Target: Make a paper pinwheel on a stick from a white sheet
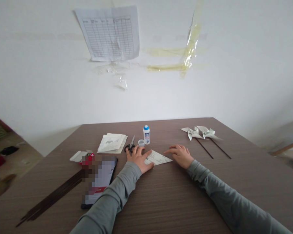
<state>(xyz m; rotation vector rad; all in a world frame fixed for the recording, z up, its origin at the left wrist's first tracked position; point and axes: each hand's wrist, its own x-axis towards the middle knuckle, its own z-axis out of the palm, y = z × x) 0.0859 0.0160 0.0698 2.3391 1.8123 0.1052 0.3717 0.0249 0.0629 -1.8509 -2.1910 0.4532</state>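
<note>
A printed sheet of paper (158,158), folded into a triangle, lies flat on the table in front of me. My left hand (139,159) rests on its left part with the fingers spread, covering that end. At the triangle's right tip is my right hand (181,156), its index finger stretched out toward the point; whether it touches the paper I cannot tell. Just beyond my left hand lie scissors (130,146) with black handles, partly hidden by the fingers. Beside them stand a small clear cap (141,142) and a white glue bottle (146,135) with a blue top.
Several paper squares (112,143) lie at the back left, near an opened red-and-white box (84,157). A phone (100,182) and a bundle of dark sticks (54,196) are at left. Two paper pinwheels (194,133) on sticks lie at right. The wall (161,100) borders the table's back edge.
</note>
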